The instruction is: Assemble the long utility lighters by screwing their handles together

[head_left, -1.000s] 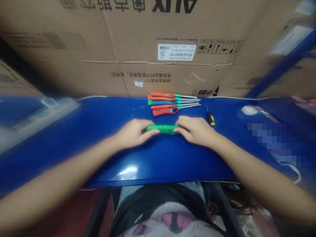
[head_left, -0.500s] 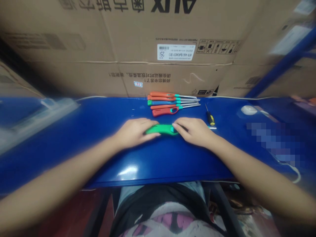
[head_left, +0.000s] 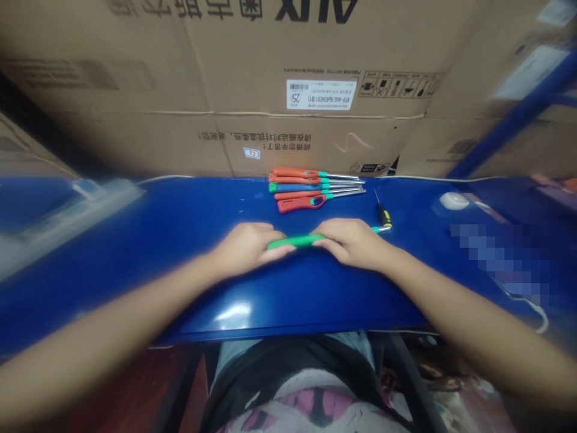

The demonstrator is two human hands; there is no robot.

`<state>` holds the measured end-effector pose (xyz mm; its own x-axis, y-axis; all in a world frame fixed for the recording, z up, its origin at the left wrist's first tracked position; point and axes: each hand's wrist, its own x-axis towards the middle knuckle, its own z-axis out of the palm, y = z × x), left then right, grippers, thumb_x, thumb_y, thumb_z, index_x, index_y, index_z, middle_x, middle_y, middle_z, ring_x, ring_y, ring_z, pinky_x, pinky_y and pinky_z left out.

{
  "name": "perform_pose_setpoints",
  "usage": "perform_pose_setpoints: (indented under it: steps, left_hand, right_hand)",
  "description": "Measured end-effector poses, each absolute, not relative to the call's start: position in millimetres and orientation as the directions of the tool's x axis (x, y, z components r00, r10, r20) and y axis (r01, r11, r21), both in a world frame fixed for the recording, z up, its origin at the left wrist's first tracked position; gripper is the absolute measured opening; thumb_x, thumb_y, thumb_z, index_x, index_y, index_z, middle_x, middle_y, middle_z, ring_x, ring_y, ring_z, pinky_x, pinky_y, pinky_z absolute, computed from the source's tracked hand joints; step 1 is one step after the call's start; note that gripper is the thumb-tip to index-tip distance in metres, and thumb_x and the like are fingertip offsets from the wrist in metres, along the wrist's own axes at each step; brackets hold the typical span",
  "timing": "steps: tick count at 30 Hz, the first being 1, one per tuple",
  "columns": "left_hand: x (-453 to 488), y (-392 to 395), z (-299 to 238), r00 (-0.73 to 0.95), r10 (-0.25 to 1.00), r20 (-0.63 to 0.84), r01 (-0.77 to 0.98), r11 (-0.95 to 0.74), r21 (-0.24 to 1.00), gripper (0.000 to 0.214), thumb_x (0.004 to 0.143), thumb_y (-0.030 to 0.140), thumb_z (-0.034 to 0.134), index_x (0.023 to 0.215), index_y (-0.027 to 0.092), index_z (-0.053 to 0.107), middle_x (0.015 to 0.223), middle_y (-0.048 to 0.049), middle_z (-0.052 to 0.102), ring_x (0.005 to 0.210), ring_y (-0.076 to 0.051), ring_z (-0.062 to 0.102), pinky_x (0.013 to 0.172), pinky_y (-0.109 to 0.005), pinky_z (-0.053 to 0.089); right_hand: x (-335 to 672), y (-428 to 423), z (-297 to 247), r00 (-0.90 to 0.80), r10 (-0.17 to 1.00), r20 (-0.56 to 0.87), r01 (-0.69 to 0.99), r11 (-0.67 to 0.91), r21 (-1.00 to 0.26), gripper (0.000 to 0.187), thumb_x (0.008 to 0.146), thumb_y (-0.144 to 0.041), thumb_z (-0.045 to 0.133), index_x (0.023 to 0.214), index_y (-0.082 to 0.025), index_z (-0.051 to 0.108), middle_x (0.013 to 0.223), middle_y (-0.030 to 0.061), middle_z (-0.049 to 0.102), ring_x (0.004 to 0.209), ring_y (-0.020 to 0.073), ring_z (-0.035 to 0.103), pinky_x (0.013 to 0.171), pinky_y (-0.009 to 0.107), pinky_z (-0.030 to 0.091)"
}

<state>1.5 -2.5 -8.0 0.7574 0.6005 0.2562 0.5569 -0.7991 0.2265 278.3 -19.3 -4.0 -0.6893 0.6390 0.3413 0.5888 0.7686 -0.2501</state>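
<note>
Between my two hands is a green long-neck lighter (head_left: 300, 241), turned so a narrow side of its handle faces up. My left hand (head_left: 246, 246) is closed around the handle's left end. Farther right along the same lighter, my right hand (head_left: 349, 240) grips it, hiding its trigger area. The lighter's metal tip pokes out beyond the right hand, near a screwdriver (head_left: 383, 215) with a black and yellow handle. Behind my hands several more lighters (head_left: 302, 204), mostly orange and red and one blue and green, lie side by side, nozzles to the right.
The blue table (head_left: 189, 288) meets a large cardboard box (head_left: 243, 96) along its back. A white computer mouse (head_left: 454, 201) lies on the right. At the left is a blurred, pale, long object (head_left: 90, 210). A blue post (head_left: 509, 114) slants at the right.
The green lighter has been rolled in my hands, from its broad face showing to a narrow side. Its metal tip has shifted slightly up and left. The other lighters and the screwdriver stay put.
</note>
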Motion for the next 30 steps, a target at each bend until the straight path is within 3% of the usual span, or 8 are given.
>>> perform_pose_setpoints:
  steps: [3,8,12,19,26,30]
  left_hand:
    - [3,-2,-9,0.767,0.596,0.237,0.543,-0.8,0.254,0.051,0.105,0.054,0.041,0.093,0.017,0.075,0.075,-0.005,0.066,0.069,-0.016,0.063,0.066,-0.025,0.044]
    - [-2,4,-9,0.774,0.585,0.242,0.54,-0.81,0.229,0.052,0.104,0.057,0.042,0.099,0.017,0.077,0.078,-0.0065,0.068,0.071,-0.017,0.064,0.067,-0.026,0.045]
    - [-8,9,-4,0.765,0.596,0.243,0.551,-0.802,0.23,0.055,0.104,0.058,0.041,0.102,0.017,0.077,0.079,-0.0073,0.069,0.072,-0.019,0.065,0.068,-0.027,0.046]
    - [-10,10,-2,0.762,0.607,0.226,0.544,-0.789,0.286,0.055,0.105,0.057,0.038,0.099,0.017,0.077,0.081,-0.0077,0.073,0.072,-0.019,0.067,0.069,-0.028,0.047]
    - [-4,5,3,0.705,0.704,0.085,0.652,-0.691,0.312,0.045,0.106,0.053,0.036,0.116,0.02,0.066,0.103,-0.0064,0.074,0.086,-0.022,0.07,0.073,-0.03,0.049]
    - [-2,3,5,0.702,0.708,0.077,0.666,-0.691,0.28,0.038,0.101,0.051,0.046,0.119,0.02,0.06,0.111,-0.0068,0.071,0.092,-0.023,0.068,0.075,-0.032,0.049]
  right_hand:
    - [278,-17,-7,-0.685,0.634,0.358,0.582,0.772,-0.255,0.03,0.104,-0.036,0.049,0.098,-0.018,0.072,0.091,0.0061,0.077,0.086,0.0211,0.071,0.074,0.031,0.05]
    - [280,-16,-4,-0.693,0.657,0.297,0.581,0.753,-0.31,0.027,0.103,-0.038,0.053,0.11,-0.02,0.072,0.105,0.0064,0.077,0.095,0.0205,0.071,0.082,0.031,0.051]
    - [288,-11,0,-0.677,0.685,0.27,0.633,0.729,-0.261,0.024,0.099,-0.036,0.059,0.112,-0.02,0.072,0.106,0.0074,0.077,0.096,0.0225,0.071,0.082,0.033,0.051]
    - [292,-9,0,-0.671,0.699,0.246,0.683,0.713,-0.161,0.026,0.101,-0.037,0.054,0.101,-0.02,0.074,0.095,0.0074,0.079,0.085,0.0227,0.071,0.069,0.031,0.046]
    - [291,-7,-3,-0.577,0.778,0.248,0.763,0.622,-0.173,0.015,0.095,-0.031,0.06,0.103,-0.022,0.07,0.102,0.0057,0.077,0.092,0.0227,0.07,0.07,0.031,0.045]
    - [293,-5,-4,-0.586,0.781,0.215,0.765,0.621,-0.171,0.013,0.09,-0.027,0.063,0.103,-0.022,0.066,0.103,0.0048,0.073,0.094,0.0223,0.067,0.072,0.031,0.044]
